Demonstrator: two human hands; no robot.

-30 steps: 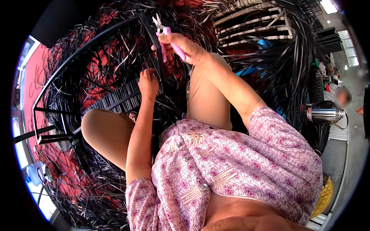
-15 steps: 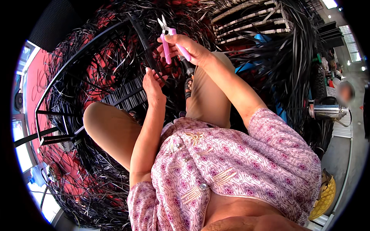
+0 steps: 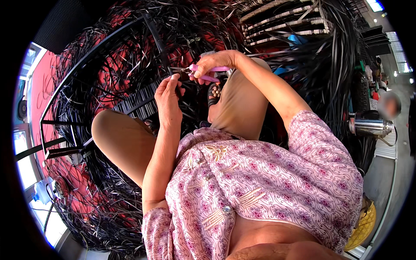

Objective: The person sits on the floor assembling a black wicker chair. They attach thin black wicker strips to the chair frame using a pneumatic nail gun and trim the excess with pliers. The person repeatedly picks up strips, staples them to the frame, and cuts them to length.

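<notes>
My right hand (image 3: 213, 63) grips a pair of pink-handled snips (image 3: 222, 68), their blades pointing left toward my other hand. Just below the blade tips, my left hand (image 3: 168, 97) is closed in a pinch, with a bit of black strip (image 3: 178, 92) showing at its fingers. Close by these fingers runs a bar of the dark curved frame (image 3: 155, 34), which stands in front of me and to the left. A panel woven in black strips (image 3: 139, 104) lies within that frame, between my knees.
Loose black strips (image 3: 108, 195) cover much of the red floor (image 3: 82, 184). At the upper right stands a slatted, wrapped piece (image 3: 286, 26) with long black strips hanging beside it. A metal flask (image 3: 370, 125) and a person (image 3: 389, 105) are at far right.
My right hand has brought the snips down and turned them from pointing up to pointing left, beside my left hand. My left hand has shifted slightly left, its fingers still together.
</notes>
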